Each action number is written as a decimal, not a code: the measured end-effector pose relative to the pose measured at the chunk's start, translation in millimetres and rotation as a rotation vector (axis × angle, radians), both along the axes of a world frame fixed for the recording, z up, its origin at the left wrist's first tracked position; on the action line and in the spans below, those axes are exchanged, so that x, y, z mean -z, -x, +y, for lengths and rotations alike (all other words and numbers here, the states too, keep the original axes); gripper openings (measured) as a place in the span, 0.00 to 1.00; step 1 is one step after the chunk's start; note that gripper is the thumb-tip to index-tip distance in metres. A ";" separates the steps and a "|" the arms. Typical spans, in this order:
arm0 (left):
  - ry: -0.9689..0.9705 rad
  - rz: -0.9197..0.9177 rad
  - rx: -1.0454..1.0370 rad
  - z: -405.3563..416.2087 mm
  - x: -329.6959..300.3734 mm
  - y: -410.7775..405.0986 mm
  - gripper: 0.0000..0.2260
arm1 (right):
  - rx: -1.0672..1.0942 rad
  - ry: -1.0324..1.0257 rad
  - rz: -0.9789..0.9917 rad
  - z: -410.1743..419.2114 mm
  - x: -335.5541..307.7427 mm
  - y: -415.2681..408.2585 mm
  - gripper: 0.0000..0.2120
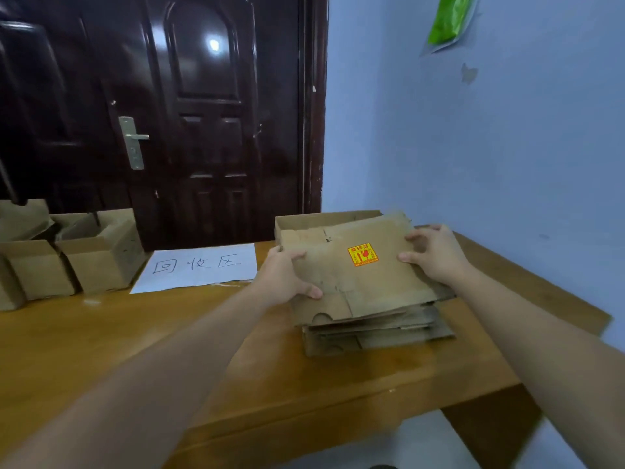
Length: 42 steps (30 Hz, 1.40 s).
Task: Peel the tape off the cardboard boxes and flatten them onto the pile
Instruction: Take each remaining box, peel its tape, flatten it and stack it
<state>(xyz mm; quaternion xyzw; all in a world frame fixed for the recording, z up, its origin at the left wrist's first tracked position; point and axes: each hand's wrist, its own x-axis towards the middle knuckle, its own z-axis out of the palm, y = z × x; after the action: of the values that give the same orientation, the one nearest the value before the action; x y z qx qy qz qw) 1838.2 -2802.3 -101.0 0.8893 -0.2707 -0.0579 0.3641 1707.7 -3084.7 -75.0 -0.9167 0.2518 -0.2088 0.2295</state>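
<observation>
Where hands (358, 265) grip: creased flat cardboard (358, 282).

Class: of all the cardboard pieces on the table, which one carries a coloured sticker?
The top flattened box on the pile, held by both hands: it bears a yellow-and-red sticker. The standing boxes at the left look plain.

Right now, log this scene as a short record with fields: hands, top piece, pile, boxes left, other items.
left hand: left hand grips the left edge of the flattened box, thumb on top
right hand: right hand grips its right edge
top piece: lies flat on the pile, bears a sticker in yellow and red
pile: flattened cardboard stacked on the table, right side
boxes left: unflattened boxes at the table's far left
other items: paper sign between boxes and pile; dark door behind
</observation>
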 end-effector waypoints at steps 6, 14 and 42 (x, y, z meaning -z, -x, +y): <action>-0.014 0.078 0.023 -30.8 18.6 10.5 0.39 | 0.044 -0.015 0.094 -25.4 41.2 4.0 0.20; -0.467 -0.246 0.068 -35.7 43.0 4.8 0.35 | -0.130 0.045 0.445 -17.2 64.2 -6.4 0.34; -0.553 -0.275 0.170 -57.1 73.7 2.1 0.46 | -0.181 0.201 0.697 26.8 53.2 -17.4 0.40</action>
<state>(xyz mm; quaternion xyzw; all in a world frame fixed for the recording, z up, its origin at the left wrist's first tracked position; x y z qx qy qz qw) 1836.2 -2859.4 -174.7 0.9281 -0.3650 -0.0387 0.0624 1725.2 -3057.9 -128.2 -0.9693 0.2109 0.1135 0.0562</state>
